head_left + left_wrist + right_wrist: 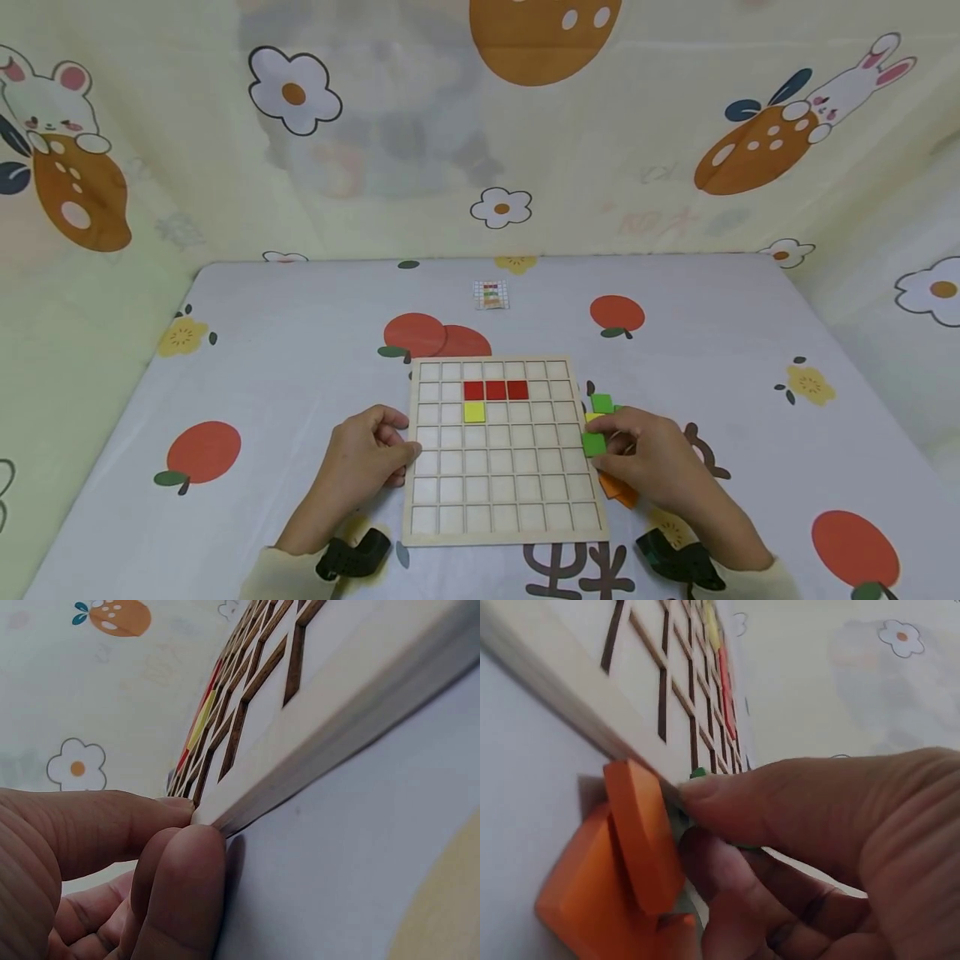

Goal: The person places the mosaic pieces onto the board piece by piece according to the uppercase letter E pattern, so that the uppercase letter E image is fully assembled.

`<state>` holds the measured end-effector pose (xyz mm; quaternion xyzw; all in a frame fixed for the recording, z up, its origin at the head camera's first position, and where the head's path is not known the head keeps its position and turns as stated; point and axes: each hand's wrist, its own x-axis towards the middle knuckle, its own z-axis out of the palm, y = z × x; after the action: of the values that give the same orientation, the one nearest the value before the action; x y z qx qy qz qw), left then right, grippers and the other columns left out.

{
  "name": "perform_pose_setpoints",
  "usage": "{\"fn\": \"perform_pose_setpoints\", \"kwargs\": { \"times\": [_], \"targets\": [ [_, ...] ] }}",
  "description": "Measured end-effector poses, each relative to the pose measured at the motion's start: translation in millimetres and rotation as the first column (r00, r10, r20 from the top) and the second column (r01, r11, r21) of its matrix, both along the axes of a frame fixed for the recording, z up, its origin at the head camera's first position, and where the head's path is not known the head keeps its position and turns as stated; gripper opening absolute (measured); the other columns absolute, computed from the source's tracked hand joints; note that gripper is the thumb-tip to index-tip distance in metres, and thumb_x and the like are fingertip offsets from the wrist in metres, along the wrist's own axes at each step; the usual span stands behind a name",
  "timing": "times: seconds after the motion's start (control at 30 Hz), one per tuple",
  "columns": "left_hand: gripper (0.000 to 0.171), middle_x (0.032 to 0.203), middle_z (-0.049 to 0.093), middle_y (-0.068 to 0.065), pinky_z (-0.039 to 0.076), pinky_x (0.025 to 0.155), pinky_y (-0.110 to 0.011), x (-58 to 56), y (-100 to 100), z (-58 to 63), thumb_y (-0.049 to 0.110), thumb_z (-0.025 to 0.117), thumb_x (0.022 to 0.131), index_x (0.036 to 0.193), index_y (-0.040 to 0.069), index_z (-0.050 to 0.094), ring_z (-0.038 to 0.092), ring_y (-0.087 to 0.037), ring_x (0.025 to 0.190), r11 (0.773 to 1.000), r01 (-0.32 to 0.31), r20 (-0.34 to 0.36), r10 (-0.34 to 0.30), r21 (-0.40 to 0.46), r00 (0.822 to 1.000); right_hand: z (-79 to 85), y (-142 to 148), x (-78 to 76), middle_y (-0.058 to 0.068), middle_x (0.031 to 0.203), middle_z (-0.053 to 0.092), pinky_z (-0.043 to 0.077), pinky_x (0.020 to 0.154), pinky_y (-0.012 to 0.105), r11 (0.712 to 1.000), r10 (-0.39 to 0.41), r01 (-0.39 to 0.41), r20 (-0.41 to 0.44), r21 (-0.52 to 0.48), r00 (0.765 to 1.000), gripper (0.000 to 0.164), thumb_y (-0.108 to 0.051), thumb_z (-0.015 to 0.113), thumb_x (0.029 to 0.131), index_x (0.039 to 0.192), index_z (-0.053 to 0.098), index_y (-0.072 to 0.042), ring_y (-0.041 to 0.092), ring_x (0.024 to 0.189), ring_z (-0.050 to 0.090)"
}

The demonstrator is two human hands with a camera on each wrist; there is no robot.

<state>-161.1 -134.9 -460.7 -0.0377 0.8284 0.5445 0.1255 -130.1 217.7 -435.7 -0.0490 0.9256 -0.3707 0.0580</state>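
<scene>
A square wooden grid board (501,535) lies flat between both hands. Three red tiles (496,390) sit side by side in its upper part, with a yellow tile (474,412) directly below the leftmost. My left hand (371,450) holds the board's left edge, index finger on the rim and thumb against its side. At the right edge, my right hand (648,458) pinches a green tile (594,445) between thumb and index finger; in the right wrist view the fingers hide most of it. Orange tiles (592,892) lie heaped just below that hand, beside the board.
Another green tile (602,403) and a partly covered yellow tile (592,416) lie beyond the right fingers. A small card with a coloured grid pattern (491,295) rests toward the back of the table. A printed cloth (300,333) covers the tabletop, and printed curtains surround it.
</scene>
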Motion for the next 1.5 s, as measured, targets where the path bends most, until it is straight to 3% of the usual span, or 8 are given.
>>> {"fn": "perform_pose_setpoints", "kwargs": {
  "times": [0.23,0.6,0.8,1.07,1.5],
  "targets": [
    [0.025,0.074,0.064,-0.007,0.054,0.051,-0.025,-0.4,-2,1.1,0.000,0.080,0.086,0.108,0.000,0.066,0.061,-0.016,0.051,1.000,0.002,-0.002,-0.002,-0.014,1.000,2.6,-3,-4.6,-0.001,0.091,0.067,0.054,0.063,0.023,0.990,0.069,-0.068,-0.001,0.122,0.998,0.030,-0.005,0.086,0.082,0.111,0.078,-0.004,0.010,0.076,0.062],
    [0.026,0.074,0.064,-0.007,0.055,0.052,-0.026,-1.5,-3,1.5,0.000,0.080,0.086,0.108,0.001,0.066,0.061,-0.016,0.051,1.000,0.009,0.005,-0.009,-0.016,1.000,9.2,-9,-12.4,-0.003,0.080,0.061,0.049,0.062,0.026,0.972,0.058,-0.081,0.108,0.220,0.992,0.027,-0.016,0.089,0.082,0.105,0.078,-0.007,0.015,0.075,0.054],
    [0.025,0.074,0.064,-0.006,0.056,0.052,-0.026,-1.4,-5,1.2,0.000,0.080,0.087,0.108,0.001,0.066,0.061,-0.016,0.051,1.000,0.007,0.003,-0.007,-0.017,1.000,9.0,-20,-14.1,-0.001,0.082,0.059,0.049,0.064,0.027,0.975,0.069,-0.077,0.044,0.207,0.997,0.025,-0.013,0.088,0.081,0.102,0.078,-0.007,0.016,0.077,0.053],
    [0.025,0.074,0.064,-0.007,0.055,0.051,-0.026,-0.8,-6,1.5,0.000,0.080,0.087,0.107,0.001,0.066,0.061,-0.016,0.050,1.000,0.000,0.001,0.000,-0.014,1.000,8.7,-44,-23.6,-0.004,0.077,0.056,0.045,0.062,0.026,0.980,0.149,-0.144,-0.026,0.135,0.988,0.021,-0.008,0.086,0.081,0.100,0.077,-0.008,0.014,0.074,0.051],
    [0.026,0.075,0.064,-0.007,0.056,0.052,-0.026,-2.6,-2,-0.3,0.001,0.080,0.087,0.108,0.000,0.065,0.061,-0.015,0.051,1.000,0.001,0.011,-0.001,-0.013,1.000,9.1,-88,-34.1,-0.005,0.072,0.056,0.045,0.061,0.026,0.975,0.192,-0.189,-0.013,0.114,0.981,0.017,-0.005,0.082,0.080,0.096,0.077,-0.007,0.013,0.071,0.052]
  ]
}}
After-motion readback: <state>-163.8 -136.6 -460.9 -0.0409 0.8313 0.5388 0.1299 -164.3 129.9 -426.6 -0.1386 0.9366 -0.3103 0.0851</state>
